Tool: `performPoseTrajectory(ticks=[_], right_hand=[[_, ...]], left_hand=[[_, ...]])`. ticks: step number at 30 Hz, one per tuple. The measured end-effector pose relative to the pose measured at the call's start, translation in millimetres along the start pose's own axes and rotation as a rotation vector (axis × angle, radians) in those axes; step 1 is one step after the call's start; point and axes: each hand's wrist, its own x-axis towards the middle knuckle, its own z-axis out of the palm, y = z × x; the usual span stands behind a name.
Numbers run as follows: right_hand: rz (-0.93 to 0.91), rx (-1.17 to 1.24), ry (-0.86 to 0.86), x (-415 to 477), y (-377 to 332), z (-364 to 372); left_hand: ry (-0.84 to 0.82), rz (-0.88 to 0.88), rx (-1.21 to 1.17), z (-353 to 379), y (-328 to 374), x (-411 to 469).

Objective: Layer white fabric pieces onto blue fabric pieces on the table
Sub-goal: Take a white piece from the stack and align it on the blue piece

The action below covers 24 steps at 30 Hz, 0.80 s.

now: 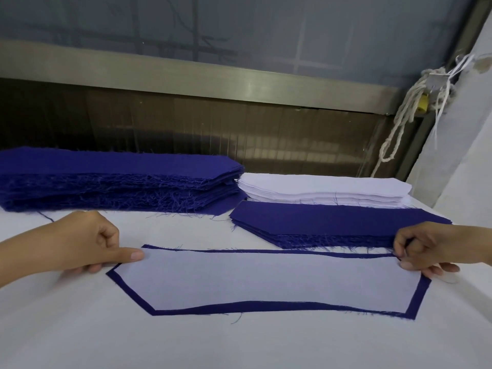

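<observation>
A white fabric piece [266, 280] lies on a blue fabric piece [422, 296] in the middle of the white table [239, 344], with a blue border showing all round. My left hand [87, 242] pinches the pair at its left end, thumb on top. At the right end my right hand [428, 247] pinches the far corner with curled fingers.
A tall stack of blue pieces [111, 179] sits at the back left. A lower blue stack [332, 225] lies at the back right, with a stack of white pieces [324, 190] behind it. Knotted cord [407, 110] hangs by the right wall.
</observation>
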Motion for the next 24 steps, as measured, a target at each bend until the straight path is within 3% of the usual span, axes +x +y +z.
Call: performPoseTrajectory(ticks=[12,15,19,24], right_hand=[[0.002,-0.022,-0.038,-12,-19,1],[-0.002,0.014,-0.004,-20,-31,-6],[-0.009,0.180,0.228,-20,-54,-18],[0.083,0.196,0.630,2,-68,-31]], left_hand=[[0.028,-0.032,-0.014,-10,-6,1],[0.200,0.081,0.014,-14,2,3],[0.515,0.341,0.051,-11,37,14],[0.596,0.596,0.090,-3,104,30]])
